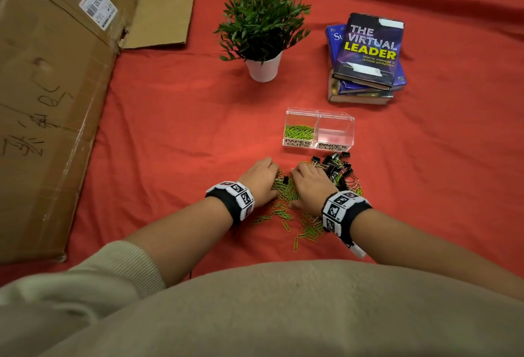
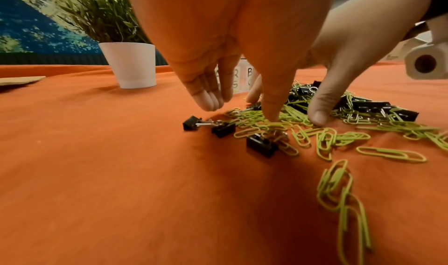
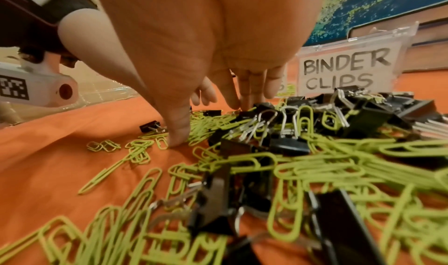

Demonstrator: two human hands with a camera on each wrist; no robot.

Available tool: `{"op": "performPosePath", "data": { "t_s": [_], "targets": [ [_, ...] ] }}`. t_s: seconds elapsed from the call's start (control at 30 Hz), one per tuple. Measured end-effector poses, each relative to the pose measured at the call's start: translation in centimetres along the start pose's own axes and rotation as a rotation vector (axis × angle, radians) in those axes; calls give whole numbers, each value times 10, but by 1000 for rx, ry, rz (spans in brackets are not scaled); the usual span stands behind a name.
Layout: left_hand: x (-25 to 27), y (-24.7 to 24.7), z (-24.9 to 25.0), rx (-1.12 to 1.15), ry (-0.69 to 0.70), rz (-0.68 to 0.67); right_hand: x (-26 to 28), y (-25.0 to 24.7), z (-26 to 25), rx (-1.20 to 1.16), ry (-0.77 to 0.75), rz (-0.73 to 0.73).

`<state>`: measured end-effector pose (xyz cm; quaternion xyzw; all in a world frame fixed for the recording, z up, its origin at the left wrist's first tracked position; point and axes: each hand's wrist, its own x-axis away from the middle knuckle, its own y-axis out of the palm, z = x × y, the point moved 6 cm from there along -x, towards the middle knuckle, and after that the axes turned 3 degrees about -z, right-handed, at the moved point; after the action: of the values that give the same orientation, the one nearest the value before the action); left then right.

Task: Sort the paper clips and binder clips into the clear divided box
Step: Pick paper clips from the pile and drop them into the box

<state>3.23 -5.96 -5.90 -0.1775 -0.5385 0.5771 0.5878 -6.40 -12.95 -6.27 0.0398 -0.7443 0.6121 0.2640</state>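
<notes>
Head view: the left hand (image 1: 259, 176) and right hand (image 1: 310, 185) are resting palm-down on a mixed pile of green paper clips (image 1: 285, 190) and black binder clips (image 1: 338, 168) lying on the red cloth (image 1: 170, 129), just in front of the clear divided box (image 1: 319, 129); its paper-clip compartment is holding some green clips, its binder-clip compartment is showing none. Left wrist view: fingers (image 2: 211, 96) are extending straight, thumb (image 2: 272, 108) pressing on paper clips, grasping nothing. Right wrist view: fingers are reaching straight into the pile, thumb (image 3: 178, 133) touching the cloth, holding nothing. Paper clips are likely handling light, slippery and tangling; pinching a small bunch is advisable. Binder clips (image 3: 288, 144) look stiffer; gripping the black body appears best.
</notes>
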Motion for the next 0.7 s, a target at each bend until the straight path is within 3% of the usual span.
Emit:
{"op": "performPosePath", "data": {
  "t_s": [0.4, 0.7],
  "targets": [
    [-6, 4, 5, -109, 5, -64, 2, -1, -3, 31, -83, 1],
    [-6, 9, 3, -92, -2, -58, -4, -3, 6, -208, -6, -179]
  ]
}}
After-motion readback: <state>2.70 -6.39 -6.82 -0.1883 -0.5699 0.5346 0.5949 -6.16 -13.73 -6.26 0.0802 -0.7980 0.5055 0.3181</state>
